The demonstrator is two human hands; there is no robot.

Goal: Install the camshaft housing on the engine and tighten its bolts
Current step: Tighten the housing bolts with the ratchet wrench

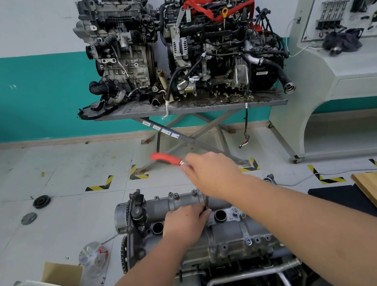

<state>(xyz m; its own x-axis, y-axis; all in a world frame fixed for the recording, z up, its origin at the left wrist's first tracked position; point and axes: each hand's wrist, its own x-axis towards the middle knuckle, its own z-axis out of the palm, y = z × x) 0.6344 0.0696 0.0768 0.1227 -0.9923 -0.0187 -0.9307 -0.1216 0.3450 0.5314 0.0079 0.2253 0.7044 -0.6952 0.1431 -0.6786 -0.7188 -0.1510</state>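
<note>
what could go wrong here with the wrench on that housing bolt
1. The right hand grips the red-handled wrench at an angle while the left hand steadies its lower end on the camshaft housing; if the tip is not seated squarely it may slip and round the bolt.
2. A slip could drive the left hand's fingers against the housing.
3. The open round holes beside the left hand could swallow a dropped bolt.
</note>
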